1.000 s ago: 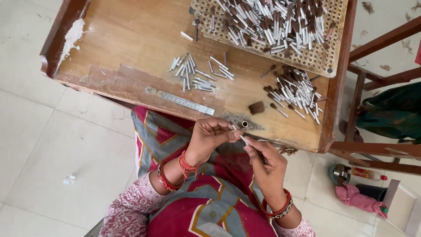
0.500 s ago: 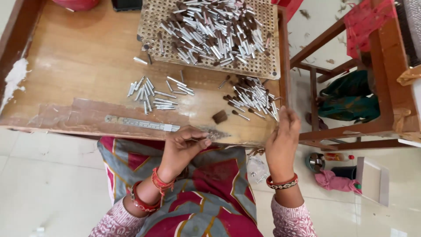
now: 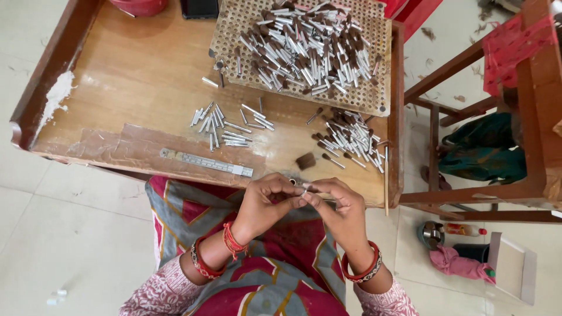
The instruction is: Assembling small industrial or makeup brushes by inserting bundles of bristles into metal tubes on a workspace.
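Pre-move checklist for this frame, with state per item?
1. Both hands meet at the table edge: left hand, right hand: ok.
2. Small metal tube pinched between fingertips: ok.
3. Tube tip filled or not: cannot tell, too small.
4. Loose tubes lie within reach on the table: ok.
5. Tufted pile sits beside the right hand: ok.
6. Perforated tray has bare holes: ok.
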